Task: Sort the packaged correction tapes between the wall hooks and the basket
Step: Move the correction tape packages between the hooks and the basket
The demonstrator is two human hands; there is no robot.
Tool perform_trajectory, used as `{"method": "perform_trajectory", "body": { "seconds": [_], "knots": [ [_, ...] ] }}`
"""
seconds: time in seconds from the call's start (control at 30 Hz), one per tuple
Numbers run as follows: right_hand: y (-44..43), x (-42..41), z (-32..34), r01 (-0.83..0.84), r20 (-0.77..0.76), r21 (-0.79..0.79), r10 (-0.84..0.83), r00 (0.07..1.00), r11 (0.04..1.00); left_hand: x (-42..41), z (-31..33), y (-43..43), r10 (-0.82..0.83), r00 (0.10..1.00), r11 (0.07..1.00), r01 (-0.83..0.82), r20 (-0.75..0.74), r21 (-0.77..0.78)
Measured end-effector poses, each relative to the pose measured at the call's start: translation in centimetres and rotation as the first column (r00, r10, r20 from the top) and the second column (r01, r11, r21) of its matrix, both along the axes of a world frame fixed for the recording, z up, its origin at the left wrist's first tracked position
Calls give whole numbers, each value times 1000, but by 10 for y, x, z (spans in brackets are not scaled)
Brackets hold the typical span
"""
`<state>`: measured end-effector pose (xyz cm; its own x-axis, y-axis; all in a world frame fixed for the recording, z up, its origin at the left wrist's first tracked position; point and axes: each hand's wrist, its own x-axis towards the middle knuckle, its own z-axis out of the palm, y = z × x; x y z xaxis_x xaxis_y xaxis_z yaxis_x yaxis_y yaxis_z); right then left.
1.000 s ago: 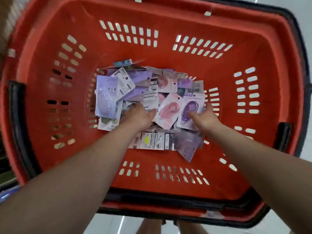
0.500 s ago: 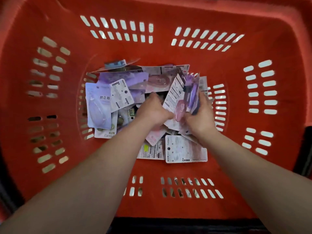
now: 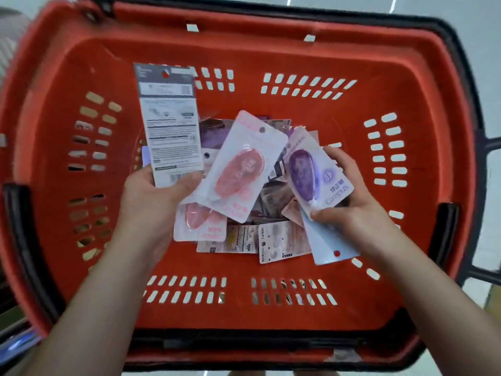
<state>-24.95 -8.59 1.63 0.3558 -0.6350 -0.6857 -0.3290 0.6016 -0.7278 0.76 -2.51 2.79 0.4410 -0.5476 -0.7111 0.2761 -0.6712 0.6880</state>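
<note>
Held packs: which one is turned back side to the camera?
The tall grey-and-white pack in the left hand: it shows only printed text and a barcode. The pink pack beside it and the purple pack in the right hand show their tapes.

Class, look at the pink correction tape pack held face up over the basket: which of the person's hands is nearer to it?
Left. The left hand grips the pink pack at its lower left edge; the right hand is off to its right, holding the purple pack.

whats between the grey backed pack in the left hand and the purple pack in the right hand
In the head view, a pink correction tape pack sits between the grey-backed pack and the purple pack, also gripped by the left hand.
</note>
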Motion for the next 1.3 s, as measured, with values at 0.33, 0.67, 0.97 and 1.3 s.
{"method": "perform_trajectory", "body": {
  "seconds": [0.33, 0.67, 0.97, 1.3],
  "knots": [
    [-10, 31, 21, 11, 154, 12, -13, 988, 1000, -38, 7, -2, 149, 931, 988, -155, -334, 8],
    [4, 50, 8, 111, -15, -108, -113, 994, 988, -45, 7, 2, 153, 980, 988, -152, -127, 11],
    [4, 30, 14, -35, -188, -236, -10, 982, 971, -27, 19, 20, 199, 963, 980, -201, 179, -10],
    [0, 40, 34, 73, -131, -2, -73, 989, 997, -64, 26, 12, 16, 999, 1000, -16, -37, 17]
  ]
}}
